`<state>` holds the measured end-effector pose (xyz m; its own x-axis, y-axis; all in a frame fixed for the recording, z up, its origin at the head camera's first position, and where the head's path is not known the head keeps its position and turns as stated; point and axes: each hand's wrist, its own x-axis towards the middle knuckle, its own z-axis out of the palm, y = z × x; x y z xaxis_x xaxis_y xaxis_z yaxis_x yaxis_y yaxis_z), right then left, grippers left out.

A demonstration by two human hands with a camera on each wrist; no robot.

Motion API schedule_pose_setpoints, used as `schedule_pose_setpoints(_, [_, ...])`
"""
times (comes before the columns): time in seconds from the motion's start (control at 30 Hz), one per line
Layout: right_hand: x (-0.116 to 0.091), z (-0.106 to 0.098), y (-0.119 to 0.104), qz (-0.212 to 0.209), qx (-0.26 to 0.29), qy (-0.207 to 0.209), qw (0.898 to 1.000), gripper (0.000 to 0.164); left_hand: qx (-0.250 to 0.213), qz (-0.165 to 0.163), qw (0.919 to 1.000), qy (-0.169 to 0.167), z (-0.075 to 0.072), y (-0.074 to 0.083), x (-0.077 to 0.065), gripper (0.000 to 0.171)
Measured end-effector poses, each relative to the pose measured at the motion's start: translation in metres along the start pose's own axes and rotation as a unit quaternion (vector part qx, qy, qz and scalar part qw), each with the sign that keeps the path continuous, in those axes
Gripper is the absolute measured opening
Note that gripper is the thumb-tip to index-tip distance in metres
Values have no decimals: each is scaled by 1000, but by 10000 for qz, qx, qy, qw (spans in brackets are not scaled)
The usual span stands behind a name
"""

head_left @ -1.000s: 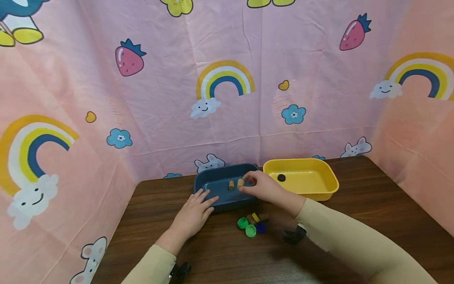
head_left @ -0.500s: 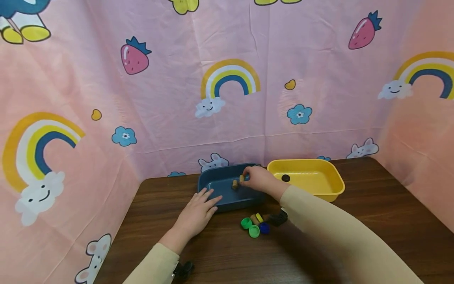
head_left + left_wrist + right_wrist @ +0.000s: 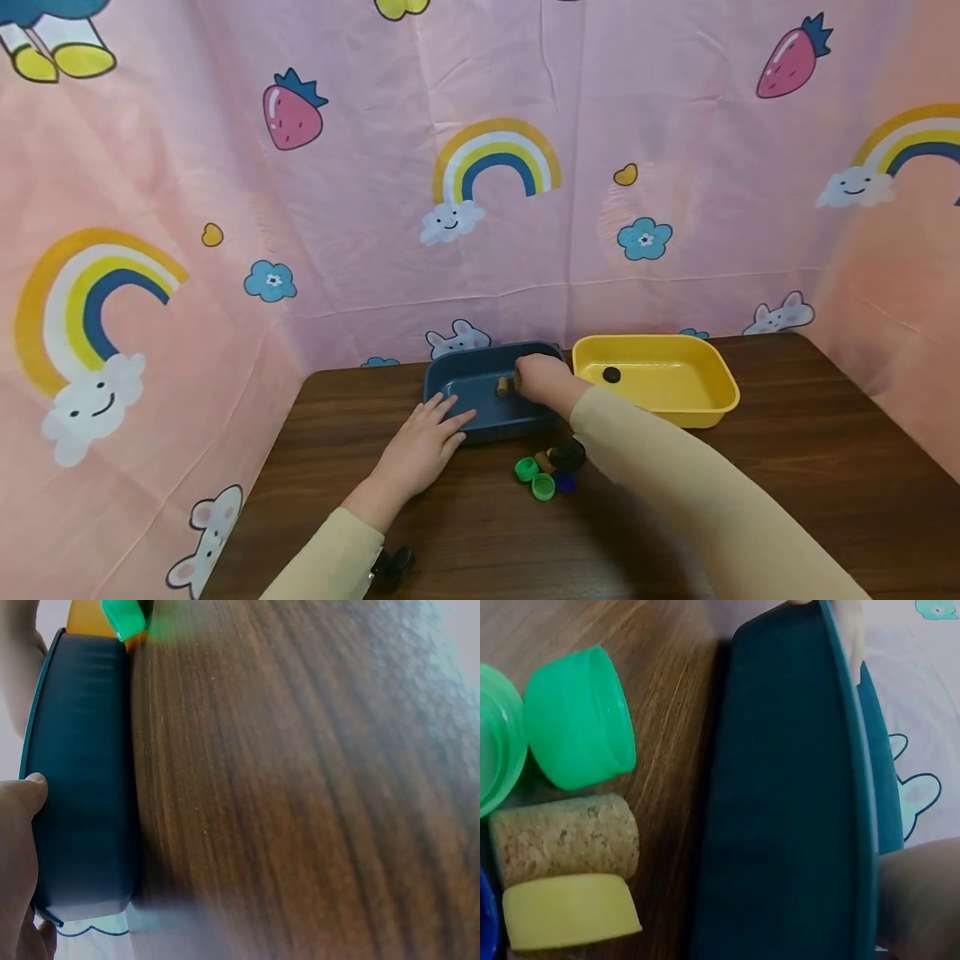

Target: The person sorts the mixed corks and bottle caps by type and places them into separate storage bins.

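Note:
My left hand (image 3: 417,443) rests with spread, straight fingers on the near left rim of a dark blue tray (image 3: 480,433); in the left wrist view the thumb (image 3: 34,791) lies against its outer wall. My right hand (image 3: 546,383) reaches into the tray's right side and pinches a cork, mostly hidden behind the fingers. Another cork (image 3: 502,387) stands in the tray just left of those fingers. In the right wrist view the tray's wall hides the fingertips.
In front of the tray lie green caps (image 3: 543,487), a dark blue cap (image 3: 565,482), a cork (image 3: 570,836) and a yellow cap (image 3: 571,911). A yellow tray (image 3: 675,421) on the right holds a dark round cap (image 3: 611,374). A printed cloth hangs behind.
My right hand has moved farther into the blue tray with its cork, and the forearm has swung left over the loose caps. The left hand stays on the rim. The head view has shifted slightly.

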<state>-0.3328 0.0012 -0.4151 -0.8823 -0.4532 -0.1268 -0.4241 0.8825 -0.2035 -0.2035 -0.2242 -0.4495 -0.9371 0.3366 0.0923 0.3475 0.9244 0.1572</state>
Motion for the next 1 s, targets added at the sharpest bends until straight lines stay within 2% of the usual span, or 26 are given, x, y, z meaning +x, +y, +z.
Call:
schedule_pose_setpoints(0.13, [4, 4, 2, 165, -155, -140, 9996, 18, -49, 23, 10000, -4, -3, 2, 0, 44])
schedule_pose_setpoints(0.33, [7, 6, 2, 266, -78, -245, 9993, 33, -43, 35, 10000, -7, -1, 3, 0, 45])
schedule_pose_setpoints(0.7, [8, 8, 3, 205, -71, -64, 9997, 29, -15, 96, 9999, 53, -3, 3, -1, 45])
schedule_pose_setpoints(0.9, [1, 4, 3, 213, 50, -2, 9998, 43, -25, 92, 9999, 37, -2, 3, 0, 45])
schedule_pose_setpoints(1.0, [-3, 2, 2, 178, 210, 70, 9996, 44, -30, 72, 10000, 42, -1, 2, -1, 45])
